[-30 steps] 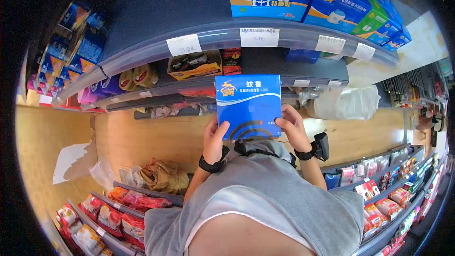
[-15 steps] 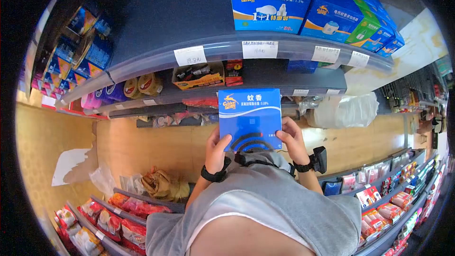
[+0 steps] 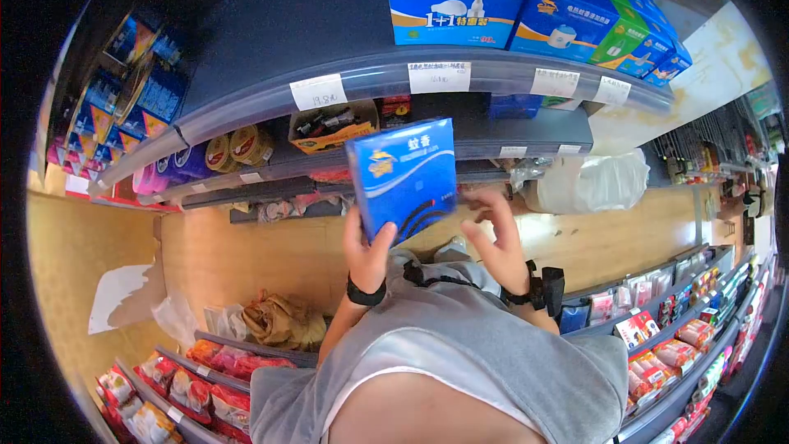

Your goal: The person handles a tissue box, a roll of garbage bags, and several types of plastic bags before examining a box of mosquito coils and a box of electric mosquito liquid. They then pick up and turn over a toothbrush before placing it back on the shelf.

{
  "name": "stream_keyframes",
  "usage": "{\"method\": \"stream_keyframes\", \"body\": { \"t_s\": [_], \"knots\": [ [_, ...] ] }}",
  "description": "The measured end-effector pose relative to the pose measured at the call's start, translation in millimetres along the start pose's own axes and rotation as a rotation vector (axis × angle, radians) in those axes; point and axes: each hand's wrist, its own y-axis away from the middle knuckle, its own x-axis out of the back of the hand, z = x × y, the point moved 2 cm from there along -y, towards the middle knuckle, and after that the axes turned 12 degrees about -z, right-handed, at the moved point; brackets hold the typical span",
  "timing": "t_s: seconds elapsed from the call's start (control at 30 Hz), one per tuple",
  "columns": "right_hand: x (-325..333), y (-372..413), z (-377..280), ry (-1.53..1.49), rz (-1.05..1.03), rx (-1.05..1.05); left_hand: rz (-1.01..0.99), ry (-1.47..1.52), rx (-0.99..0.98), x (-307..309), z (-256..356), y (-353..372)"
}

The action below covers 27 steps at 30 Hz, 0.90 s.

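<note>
A flat blue box of mosquito coils (image 3: 407, 177), with a gold deer logo and a dark coil printed on its front, is held up tilted before my body. My left hand (image 3: 367, 248) grips its lower left corner, thumb across the front. Just off the box's right edge is my right hand (image 3: 496, 234), apart from it, fingers spread and slightly blurred. Each wrist wears a black band.
Blue mosquito-liquid boxes (image 3: 456, 2) stand on the upper shelf, above price tags (image 3: 440, 77). Below are an open carton (image 3: 333, 127) and round tubs (image 3: 238, 148). A white plastic bag (image 3: 592, 185) lies at right. Stocked shelves (image 3: 657, 353) flank my body behind.
My right hand has let go of the box and moved off its right edge. The box has tilted and shifted up and left in my left hand.
</note>
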Motion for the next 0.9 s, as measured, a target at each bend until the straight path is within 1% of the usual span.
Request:
{"method": "stream_keyframes", "body": {
  "t_s": [0.03, 0.07, 0.1, 0.13, 0.17, 0.2, 0.23, 0.27, 0.3, 0.33, 0.4, 0.47, 0.53, 0.57, 0.6, 0.63, 0.67, 0.73, 0.77, 0.8, 0.9],
  "knots": [
    [-5, 0, -4, 0.008, -0.051, 0.033, -0.073, -0.3, -0.08, -4, 4, 0],
    [-15, -2, -9, 0.007, -0.046, 0.031, -0.147, -0.599, -0.16, -8, 7, 0],
    [-25, -4, -14, -0.255, -0.031, 0.056, -0.288, -1.016, -0.344, -18, 14, 1],
    [-30, -3, -15, -0.516, -0.015, 0.079, -0.345, -1.213, -0.555, -31, 15, 2],
    [-30, -2, -7, -0.661, 0.008, -0.018, -0.361, -1.322, -0.61, -43, 11, 4],
    [-27, -5, -2, -0.701, 0.083, -0.121, -0.378, -1.431, -0.666, -50, 7, 7],
    [-22, -8, 5, -0.758, 0.129, -0.177, -0.471, -1.361, -0.577, -52, 11, 8],
    [-17, -10, 12, -0.813, 0.174, -0.23, -0.48, -1.359, -0.578, -54, 18, 7],
    [-12, -14, 12, -0.861, 0.234, -0.194, -0.585, -1.307, -0.572, -56, 23, 5],
    [-7, -14, 16, -0.89, 0.225, -0.207, -0.684, -1.253, -0.563, -57, 26, 4],
    [2, -16, 15, -0.921, 0.21, -0.187, -0.685, -1.283, -0.556, -50, 22, 2],
    [12, -19, 26, -0.862, 0.171, -0.185, -0.573, -1.401, -0.659, -43, 22, -5],
    [18, -18, 40, -0.964, 0.176, -0.227, -0.676, -1.442, -0.744, -40, 14, -11],
    [19, -18, 47, -0.976, 0.206, -0.216, -0.739, -1.493, -0.787, -40, 10, -13],
    [21, -16, 56, -1.012, 0.228, -0.272, -0.803, -1.542, -0.824, -40, 6, -14],
    [23, -14, 58, -1.007, 0.226, -0.269, -0.802, -1.602, -0.95, -39, 0, -15],
    [24, -13, 58, -1.003, 0.228, -0.259, -0.787, -1.616, -0.932, -38, -2, -17],
    [23, -9, 58, -0.996, 0.221, -0.242, -0.922, -1.611, -1.067, -38, -5, -17],
    [23, -7, 58, -1.02, 0.224, -0.265, -0.903, -1.643, -1.112, -39, -5, -17],
    [23, -6, 59, -1.044, 0.228, -0.287, -0.9, -1.651, -1.107, -39, -6, -17],
    [21, -6, 64, -1.027, 0.21, -0.303, -0.933, -1.641, -1.171, -40, -8, -16]
  ]
}}
